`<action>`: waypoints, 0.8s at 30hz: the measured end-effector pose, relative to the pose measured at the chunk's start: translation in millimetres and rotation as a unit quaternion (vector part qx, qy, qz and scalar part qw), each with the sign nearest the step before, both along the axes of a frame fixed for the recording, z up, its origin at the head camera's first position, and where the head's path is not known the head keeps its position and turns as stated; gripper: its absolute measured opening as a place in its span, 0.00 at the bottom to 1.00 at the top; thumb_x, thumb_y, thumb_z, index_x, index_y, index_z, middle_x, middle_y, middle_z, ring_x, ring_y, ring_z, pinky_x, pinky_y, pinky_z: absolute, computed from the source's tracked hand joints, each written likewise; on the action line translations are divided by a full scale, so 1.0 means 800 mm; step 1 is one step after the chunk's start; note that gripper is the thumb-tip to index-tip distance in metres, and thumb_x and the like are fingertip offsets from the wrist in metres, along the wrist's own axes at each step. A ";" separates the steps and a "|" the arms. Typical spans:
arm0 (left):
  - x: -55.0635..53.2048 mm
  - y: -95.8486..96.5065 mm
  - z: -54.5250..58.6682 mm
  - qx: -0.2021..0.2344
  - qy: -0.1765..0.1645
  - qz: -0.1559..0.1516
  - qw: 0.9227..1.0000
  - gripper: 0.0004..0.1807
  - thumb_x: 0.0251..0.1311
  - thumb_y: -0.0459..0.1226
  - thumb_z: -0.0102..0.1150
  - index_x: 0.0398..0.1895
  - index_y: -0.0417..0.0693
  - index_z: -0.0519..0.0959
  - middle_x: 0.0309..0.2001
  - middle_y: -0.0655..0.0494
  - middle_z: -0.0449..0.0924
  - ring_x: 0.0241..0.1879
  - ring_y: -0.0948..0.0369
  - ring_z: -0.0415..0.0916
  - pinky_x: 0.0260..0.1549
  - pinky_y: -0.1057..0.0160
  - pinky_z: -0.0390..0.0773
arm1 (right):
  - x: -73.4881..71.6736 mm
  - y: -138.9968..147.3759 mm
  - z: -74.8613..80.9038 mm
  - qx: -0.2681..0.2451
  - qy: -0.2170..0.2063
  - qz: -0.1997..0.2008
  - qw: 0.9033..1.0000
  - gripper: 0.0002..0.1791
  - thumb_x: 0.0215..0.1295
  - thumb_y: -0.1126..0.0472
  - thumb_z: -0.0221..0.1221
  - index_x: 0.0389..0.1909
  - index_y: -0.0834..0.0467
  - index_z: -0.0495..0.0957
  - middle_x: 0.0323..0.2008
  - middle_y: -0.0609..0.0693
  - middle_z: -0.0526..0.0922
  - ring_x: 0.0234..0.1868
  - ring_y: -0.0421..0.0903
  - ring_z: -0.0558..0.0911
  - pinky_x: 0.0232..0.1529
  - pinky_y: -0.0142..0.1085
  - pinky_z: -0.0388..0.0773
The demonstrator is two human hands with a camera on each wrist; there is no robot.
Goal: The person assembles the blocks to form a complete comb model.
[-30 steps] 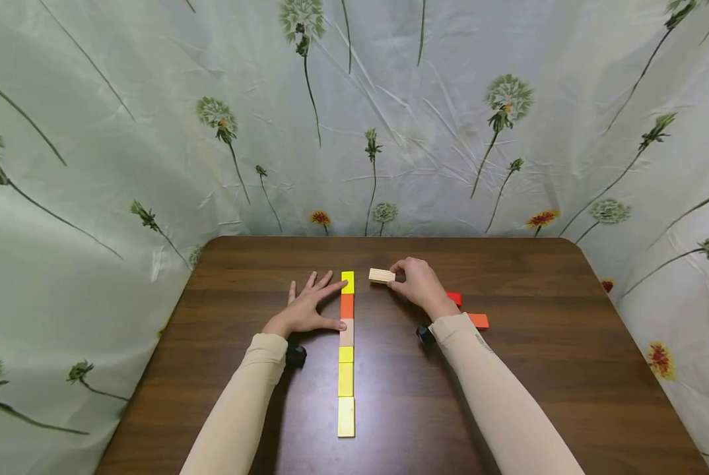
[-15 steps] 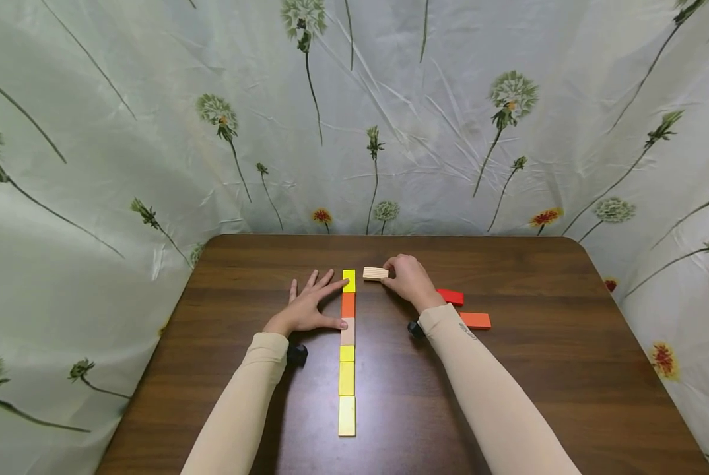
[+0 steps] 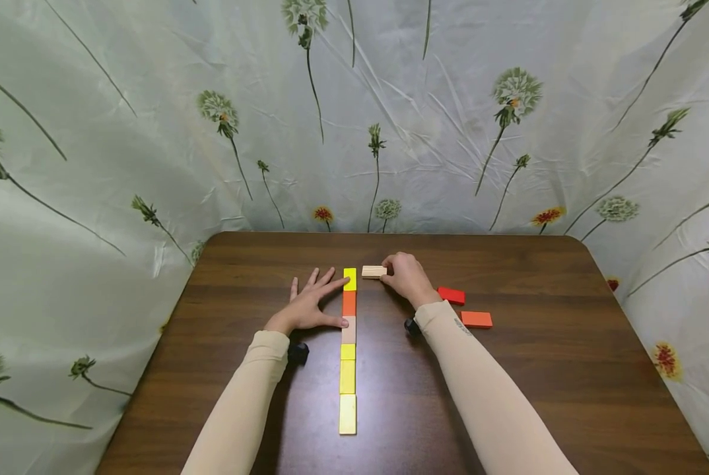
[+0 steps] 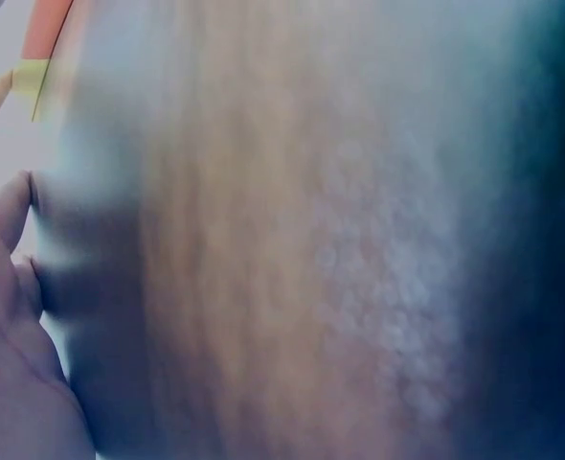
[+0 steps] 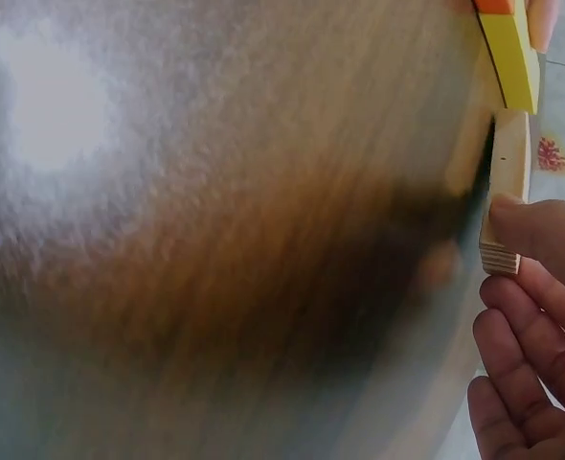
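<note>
A straight row of wooden blocks runs away from me along the middle of the table, ending in a yellow block (image 3: 350,274). Behind that one lie an orange block (image 3: 349,303) and a pale block (image 3: 348,332). My left hand (image 3: 307,309) is spread out at the row's left side, its index fingertip on the yellow end block and its thumb on the pale one. Between thumb and fingers, my right hand (image 3: 409,277) pinches a plain wooden block (image 3: 374,272) by its right end. In the right wrist view this plain block (image 5: 508,172) lies close to the yellow end block (image 5: 512,57).
Nearer to me the row continues with several yellow blocks (image 3: 347,376). A red block (image 3: 451,295) and an orange-red block (image 3: 476,320) lie beside my right forearm. Behind the brown table (image 3: 539,369) hangs a flower-patterned curtain (image 3: 438,132).
My right hand has moved left with the plain wooden block, closer to the row's far end. More of the red block now shows. The left hand holds its place.
</note>
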State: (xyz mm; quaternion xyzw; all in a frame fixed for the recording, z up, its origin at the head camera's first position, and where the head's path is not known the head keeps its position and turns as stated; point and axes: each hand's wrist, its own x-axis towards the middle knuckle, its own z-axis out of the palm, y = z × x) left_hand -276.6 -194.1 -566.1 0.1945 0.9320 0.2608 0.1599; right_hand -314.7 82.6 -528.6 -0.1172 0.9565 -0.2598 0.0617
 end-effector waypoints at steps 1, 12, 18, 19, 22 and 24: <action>0.000 0.000 0.001 0.000 0.000 0.000 1.000 0.57 0.52 0.69 0.76 0.85 0.80 0.58 0.90 0.55 0.39 0.89 0.41 0.25 0.76 0.24 0.19 | 0.000 0.000 -0.001 -0.001 0.000 0.000 1.000 0.16 0.72 0.60 0.70 0.56 0.63 0.87 0.51 0.60 0.88 0.51 0.56 0.84 0.59 0.49 0.84; -0.001 -0.004 -0.007 0.020 0.011 -0.006 1.000 0.58 0.49 0.74 0.73 0.84 0.80 0.59 0.90 0.52 0.41 0.88 0.38 0.27 0.75 0.23 0.19 | 0.006 -0.015 -0.010 0.003 0.006 -0.010 1.000 0.18 0.72 0.61 0.70 0.59 0.62 0.86 0.54 0.60 0.88 0.56 0.57 0.86 0.62 0.50 0.83; -0.003 -0.007 -0.021 0.016 0.012 -0.002 1.000 0.60 0.46 0.77 0.71 0.84 0.83 0.58 0.90 0.57 0.40 0.89 0.42 0.26 0.76 0.24 0.19 | 0.009 -0.025 -0.013 0.014 -0.004 -0.019 1.000 0.20 0.72 0.60 0.70 0.61 0.61 0.86 0.56 0.60 0.87 0.60 0.57 0.86 0.65 0.50 0.83; -0.003 -0.007 -0.021 0.015 0.013 -0.001 1.000 0.60 0.46 0.77 0.71 0.84 0.83 0.58 0.90 0.57 0.41 0.89 0.43 0.26 0.76 0.24 0.19 | 0.010 -0.026 -0.014 0.014 -0.004 -0.023 1.000 0.20 0.72 0.60 0.70 0.61 0.61 0.86 0.57 0.60 0.87 0.60 0.57 0.85 0.66 0.50 0.83; -0.003 -0.005 -0.019 0.022 0.013 0.000 1.000 0.59 0.46 0.76 0.72 0.84 0.83 0.59 0.90 0.57 0.41 0.89 0.43 0.26 0.76 0.25 0.19 | 0.011 -0.028 -0.015 0.011 0.000 -0.035 0.999 0.20 0.71 0.60 0.71 0.62 0.61 0.86 0.57 0.59 0.87 0.60 0.57 0.86 0.65 0.49 0.83; -0.002 -0.004 -0.015 0.024 0.010 0.000 1.000 0.60 0.45 0.76 0.73 0.84 0.82 0.59 0.90 0.56 0.41 0.89 0.42 0.26 0.76 0.24 0.19 | 0.012 -0.028 -0.014 0.010 0.007 -0.038 0.999 0.20 0.71 0.60 0.71 0.61 0.61 0.86 0.56 0.59 0.87 0.59 0.57 0.86 0.64 0.49 0.83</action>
